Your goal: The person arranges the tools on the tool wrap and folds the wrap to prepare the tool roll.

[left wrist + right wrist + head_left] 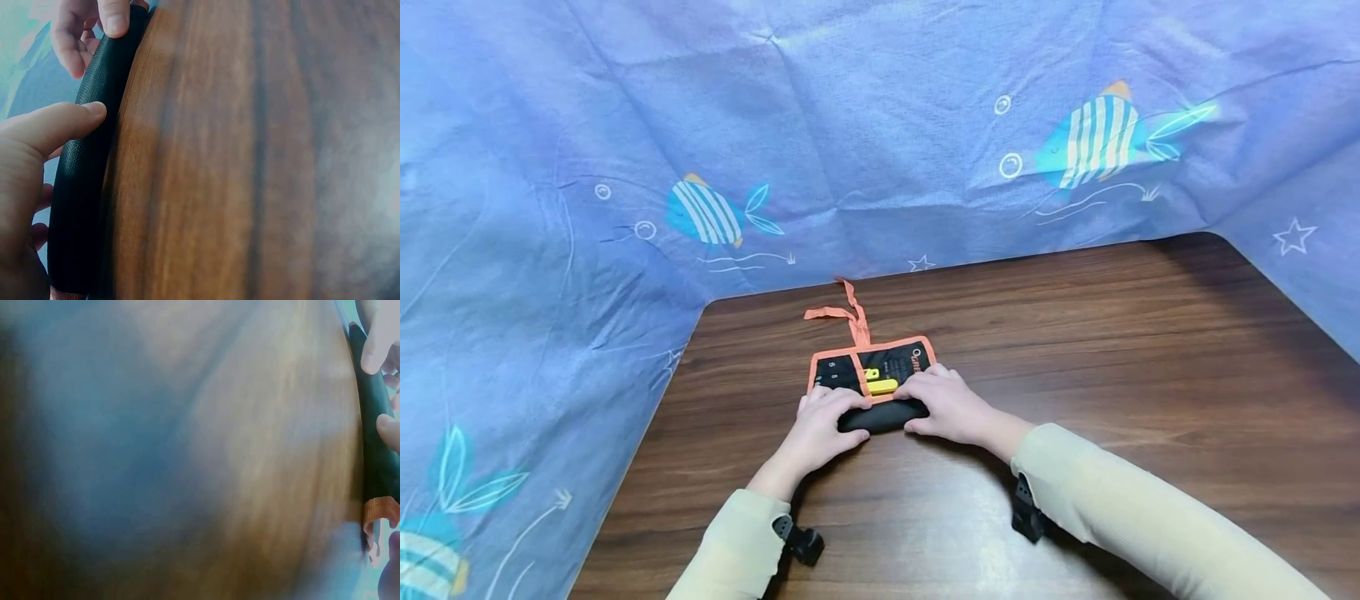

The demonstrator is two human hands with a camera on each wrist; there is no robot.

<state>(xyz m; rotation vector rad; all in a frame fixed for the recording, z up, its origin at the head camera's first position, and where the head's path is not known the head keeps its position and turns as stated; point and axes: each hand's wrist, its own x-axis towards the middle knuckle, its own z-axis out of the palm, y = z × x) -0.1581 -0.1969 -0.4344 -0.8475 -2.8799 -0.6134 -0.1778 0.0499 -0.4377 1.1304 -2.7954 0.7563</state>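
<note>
Pouch: black fabric tool roll-up pouch with orange trim [880,392] lies mid dark wooden tabletop [1112,358], near edge rolled, far part flat.
Left hand [820,425]: curled over the roll's left end, thumb pressing.
Right hand [947,404]: curled over the right end.
Yellow tool [880,385]: in a pocket.
Risk: uneven pressure likely skews the roll; orange tie strap [846,315] may get trapped.
</note>
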